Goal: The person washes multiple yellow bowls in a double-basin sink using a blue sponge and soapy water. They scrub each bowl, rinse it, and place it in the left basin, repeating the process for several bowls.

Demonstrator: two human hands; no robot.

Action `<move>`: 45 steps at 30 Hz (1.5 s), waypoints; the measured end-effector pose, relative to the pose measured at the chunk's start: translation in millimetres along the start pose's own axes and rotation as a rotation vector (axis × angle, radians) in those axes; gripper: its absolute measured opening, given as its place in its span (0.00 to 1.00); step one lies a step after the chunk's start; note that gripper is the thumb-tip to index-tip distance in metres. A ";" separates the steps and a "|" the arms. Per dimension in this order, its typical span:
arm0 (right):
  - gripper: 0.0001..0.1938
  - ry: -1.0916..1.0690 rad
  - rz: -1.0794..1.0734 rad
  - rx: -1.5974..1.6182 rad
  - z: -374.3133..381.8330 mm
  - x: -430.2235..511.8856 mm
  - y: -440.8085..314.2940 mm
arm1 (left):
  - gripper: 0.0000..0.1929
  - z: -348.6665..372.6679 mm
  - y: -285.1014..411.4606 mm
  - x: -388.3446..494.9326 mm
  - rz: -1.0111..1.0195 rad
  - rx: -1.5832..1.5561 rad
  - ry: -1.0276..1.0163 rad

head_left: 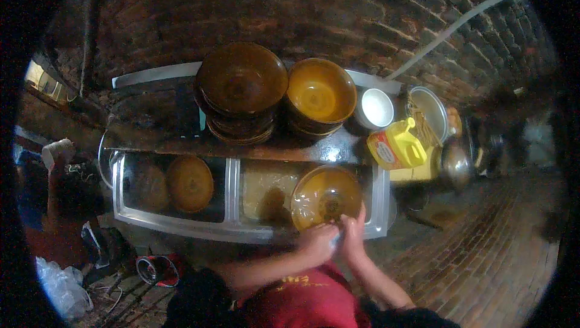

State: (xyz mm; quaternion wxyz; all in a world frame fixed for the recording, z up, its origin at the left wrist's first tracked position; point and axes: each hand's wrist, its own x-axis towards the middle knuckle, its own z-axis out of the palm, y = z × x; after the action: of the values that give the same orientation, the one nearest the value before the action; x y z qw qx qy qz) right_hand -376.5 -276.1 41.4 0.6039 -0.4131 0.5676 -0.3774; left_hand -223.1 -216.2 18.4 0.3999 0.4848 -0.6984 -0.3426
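Observation:
A wet, glossy brown bowl (326, 194) is tilted over the right basin of a metal double sink (232, 192). At its near right rim my right hand (353, 233) grips the edge, fingers spread up along the side. My left hand (317, 243) is closed on a pale cloth or sponge, mostly hidden, against the near rim. Cloudy water (267, 185) lies in the right basin under the bowl. Another brown bowl (191, 184) sits in the left basin, in dark water.
Behind the sink, a ledge holds a stack of dark brown bowls (244, 79), a stack of lighter brown bowls (321, 90) and a white bowl (377, 108). A yellow plastic jug (396, 146) stands to the right. A brick wall (281, 11) rises behind.

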 end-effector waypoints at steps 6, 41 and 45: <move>0.40 -0.068 -0.094 -0.245 -5.4 13.0 -10.6 | 0.16 17.4 -63.5 -17.5 0.192 0.447 -0.283; 0.25 -0.409 0.137 -0.352 107.0 -9.5 21.4 | 0.26 -155.0 20.1 -91.3 -1.138 -1.848 0.807; 0.23 -0.485 0.297 -0.343 141.8 1.8 55.0 | 0.25 -160.3 -4.7 -122.1 -0.943 -1.772 0.895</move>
State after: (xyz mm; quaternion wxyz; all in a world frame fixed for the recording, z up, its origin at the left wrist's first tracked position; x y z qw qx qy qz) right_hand -235.7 -247.2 -8.3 0.6917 -0.4992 0.5165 -0.0748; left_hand -52.8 -116.0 58.1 0.6523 0.3242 0.2588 -0.6344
